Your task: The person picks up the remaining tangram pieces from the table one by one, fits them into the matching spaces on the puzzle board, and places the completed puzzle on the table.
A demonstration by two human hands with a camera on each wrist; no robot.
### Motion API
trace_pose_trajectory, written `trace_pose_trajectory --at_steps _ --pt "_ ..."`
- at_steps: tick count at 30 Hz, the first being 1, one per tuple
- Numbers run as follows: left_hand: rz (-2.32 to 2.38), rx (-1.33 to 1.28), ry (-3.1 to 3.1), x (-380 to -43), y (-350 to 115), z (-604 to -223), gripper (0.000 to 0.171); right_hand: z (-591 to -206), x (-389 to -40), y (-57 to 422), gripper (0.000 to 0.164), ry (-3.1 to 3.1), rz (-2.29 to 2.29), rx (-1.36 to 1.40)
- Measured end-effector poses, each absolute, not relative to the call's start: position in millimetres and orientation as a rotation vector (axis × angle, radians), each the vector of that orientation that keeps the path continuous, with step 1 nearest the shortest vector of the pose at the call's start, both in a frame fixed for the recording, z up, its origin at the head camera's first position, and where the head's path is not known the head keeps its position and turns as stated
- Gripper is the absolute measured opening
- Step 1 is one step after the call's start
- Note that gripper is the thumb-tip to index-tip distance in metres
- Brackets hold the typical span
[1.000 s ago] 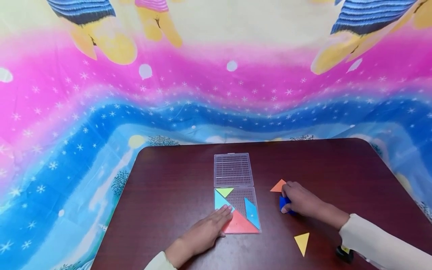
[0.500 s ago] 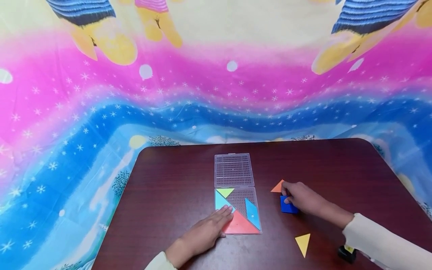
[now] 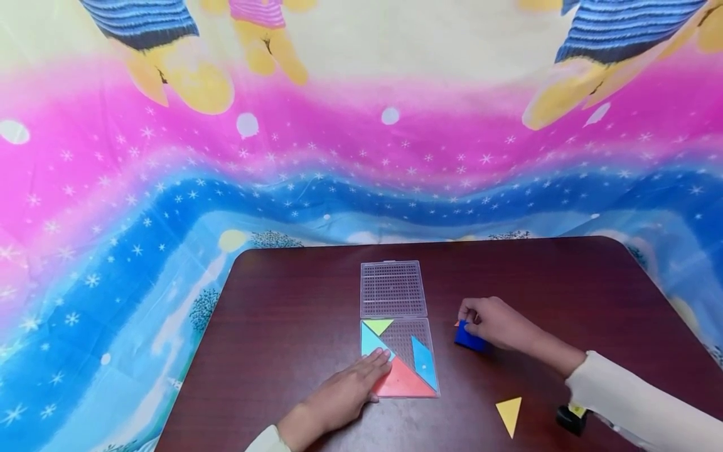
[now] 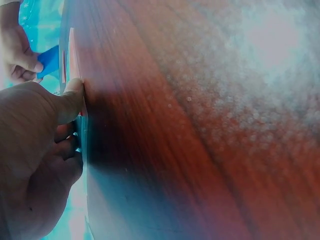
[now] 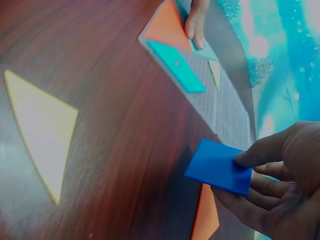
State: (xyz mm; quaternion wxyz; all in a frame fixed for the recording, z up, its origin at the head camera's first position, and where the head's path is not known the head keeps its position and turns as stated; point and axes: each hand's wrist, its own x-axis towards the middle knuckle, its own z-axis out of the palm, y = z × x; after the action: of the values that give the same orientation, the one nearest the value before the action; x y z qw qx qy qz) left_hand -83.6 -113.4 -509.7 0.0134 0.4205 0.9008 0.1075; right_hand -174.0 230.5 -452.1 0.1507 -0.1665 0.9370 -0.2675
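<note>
My right hand (image 3: 499, 323) pinches a blue square tangram piece (image 5: 220, 165) between thumb and fingers, lifted and tilted above the table. An orange triangle (image 5: 206, 220) lies below it, mostly hidden in the head view. My left hand (image 3: 341, 390) rests with fingers extended over the tray of an open clear plastic case (image 3: 400, 344), its thumb (image 4: 74, 97) at the near edge. Inside the tray are a large red triangle (image 3: 403, 380), a light-blue triangle (image 3: 371, 342) partly under my fingers, a small green triangle (image 3: 378, 326) and a blue parallelogram (image 3: 423, 364).
A yellow triangle (image 3: 510, 415) lies on the dark wooden table (image 3: 282, 314), right of the case. Near my right sleeve sits a small black object with yellow (image 3: 572, 419). The case's lid (image 3: 392, 289) lies flat beyond the tray. A printed cloth hangs behind.
My right hand has picked up the blue square and shifted it left, so it now covers most of the orange triangle. The left hand keeps its place on the tray.
</note>
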Motion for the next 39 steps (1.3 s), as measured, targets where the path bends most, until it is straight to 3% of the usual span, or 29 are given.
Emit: trace_pose_trajectory --at_steps 15,39 --pt "0.315 1.298 2.794 -83.5 -112.2 -508.9 0.054 -456.2 -187.6 184.1 0.005 2.656 -1.127 -0.516" --pt "0.333 1.256 2.771 -82.5 -112.3 -509.2 0.054 -480.6 -201.6 131.1 0.008 2.404 -1.273 -0.204"
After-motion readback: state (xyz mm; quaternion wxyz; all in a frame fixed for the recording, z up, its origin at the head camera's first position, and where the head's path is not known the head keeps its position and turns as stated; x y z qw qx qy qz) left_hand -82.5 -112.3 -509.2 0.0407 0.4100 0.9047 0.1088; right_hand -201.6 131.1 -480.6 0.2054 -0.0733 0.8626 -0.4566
